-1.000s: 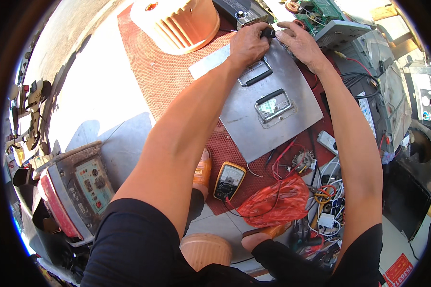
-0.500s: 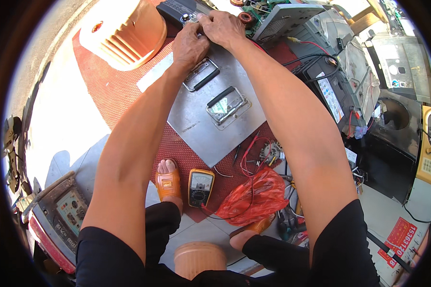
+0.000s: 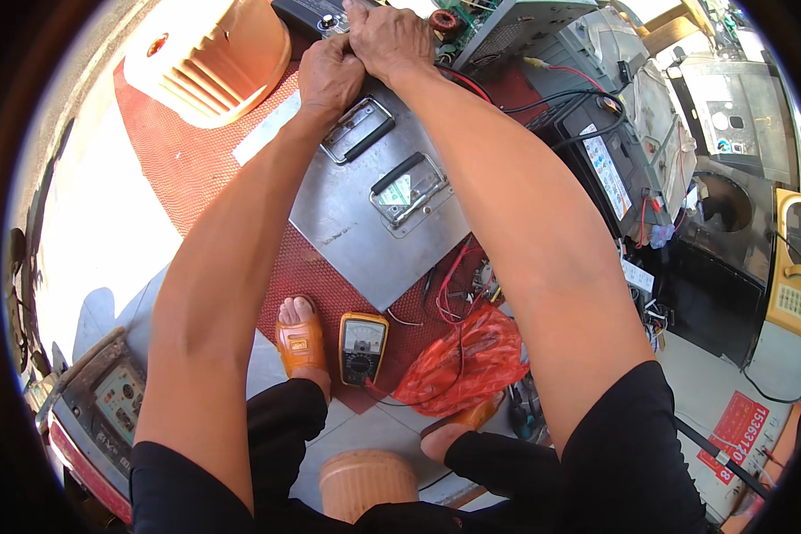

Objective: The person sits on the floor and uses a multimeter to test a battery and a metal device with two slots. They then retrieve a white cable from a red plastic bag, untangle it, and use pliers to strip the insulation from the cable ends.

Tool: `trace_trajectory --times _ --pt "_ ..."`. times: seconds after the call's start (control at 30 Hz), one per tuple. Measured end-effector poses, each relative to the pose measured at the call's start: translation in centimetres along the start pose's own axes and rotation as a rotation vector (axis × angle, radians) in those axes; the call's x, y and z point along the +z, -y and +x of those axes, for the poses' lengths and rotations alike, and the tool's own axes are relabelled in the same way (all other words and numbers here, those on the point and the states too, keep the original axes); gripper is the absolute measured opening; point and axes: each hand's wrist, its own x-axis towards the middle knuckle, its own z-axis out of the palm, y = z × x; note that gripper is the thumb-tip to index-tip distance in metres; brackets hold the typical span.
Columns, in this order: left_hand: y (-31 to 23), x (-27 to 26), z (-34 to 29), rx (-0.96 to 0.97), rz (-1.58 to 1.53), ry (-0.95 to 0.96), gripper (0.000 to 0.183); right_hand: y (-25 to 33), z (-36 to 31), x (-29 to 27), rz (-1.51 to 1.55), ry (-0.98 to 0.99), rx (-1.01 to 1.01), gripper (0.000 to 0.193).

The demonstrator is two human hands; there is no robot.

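Observation:
Both my arms reach forward over a flat grey metal case (image 3: 347,222) with two recessed handles, lying on a red mesh mat (image 3: 196,160). My left hand (image 3: 327,78) is closed at the case's far edge. My right hand (image 3: 384,37) presses against it from the right, fingers curled over something small that I cannot make out. A black box with a knob (image 3: 316,16) sits just beyond the hands. Red wires run from under my right wrist toward a black battery (image 3: 596,160).
An orange-cased multimeter (image 3: 363,347) lies by my sandalled left foot (image 3: 299,343). A red plastic bag (image 3: 463,360) and loose wires sit near my right foot. An orange blower wheel (image 3: 214,58) stands at the far left. A grey device with a meter (image 3: 107,405) is low left.
The view has shifted so the case and hands sit higher and more central. Both hands stay clasped together at the case's far edge, working on the same spot.

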Motion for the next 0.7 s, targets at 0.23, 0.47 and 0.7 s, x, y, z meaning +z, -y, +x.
trace_trajectory --times 0.23,0.47,0.7 --pt "-1.3 -0.5 -0.3 -0.046 0.036 0.016 0.032 1.6 -0.8 -2.0 -0.069 0.093 0.163 0.066" --pt "0.0 0.2 -0.1 0.018 0.037 -0.077 0.027 2.4 -24.5 -9.8 0.061 -0.154 -0.170 0.032" --pt "-0.6 -3.6 -0.9 -0.191 -0.241 0.226 0.045 3.1 -52.4 -26.2 -0.289 1.500 0.320 0.035"
